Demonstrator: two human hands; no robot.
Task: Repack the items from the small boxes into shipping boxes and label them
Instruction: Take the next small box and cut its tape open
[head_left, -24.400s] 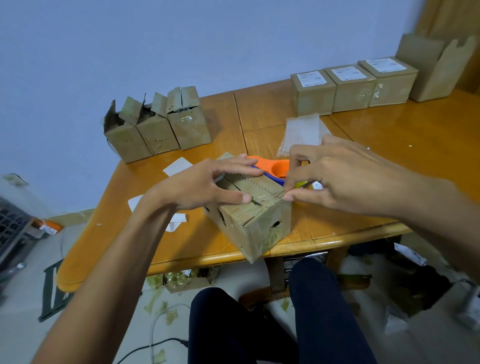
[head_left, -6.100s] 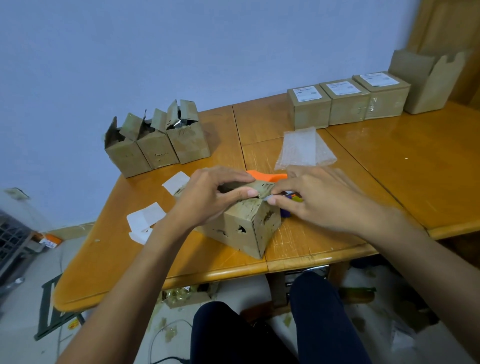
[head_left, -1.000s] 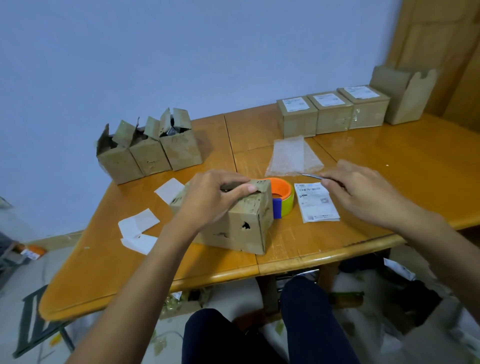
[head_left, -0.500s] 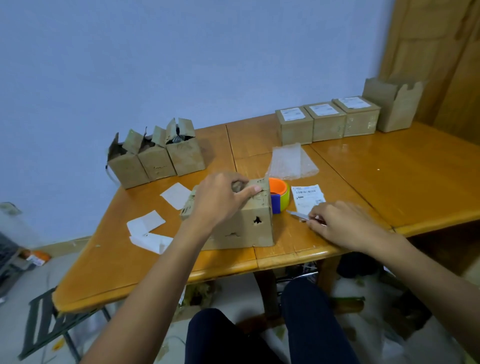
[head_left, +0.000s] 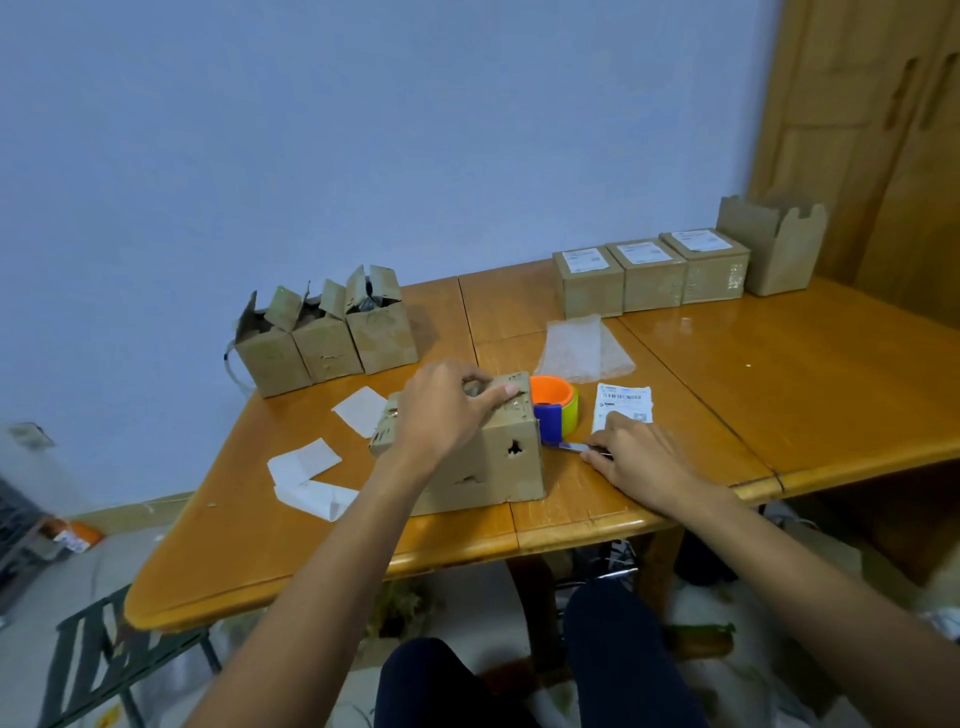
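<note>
Figure: a room in a home, used as an improvised packing station, as I view it through the head camera. At 12 o'clock, a plain blue painted wall (head_left: 363, 130). At 2 o'clock, panelled wooden doors (head_left: 872, 156) of a household kind. A varnished wooden dining table (head_left: 805, 395) fills the middle. On the table are open small boxes (head_left: 322, 348) at 10 o'clock and sealed, labelled boxes (head_left: 652, 280) at 1 o'clock. Nearest me lie a worn carton (head_left: 498, 467), a tape roll (head_left: 558, 415), a blade (head_left: 571, 447) and a printed label (head_left: 623, 408). At 7 o'clock a metal folding frame (head_left: 88, 660) stands on the pale floor (head_left: 78, 571), which is strewn with scraps. More litter lies under the table at 5 o'clock.
</note>
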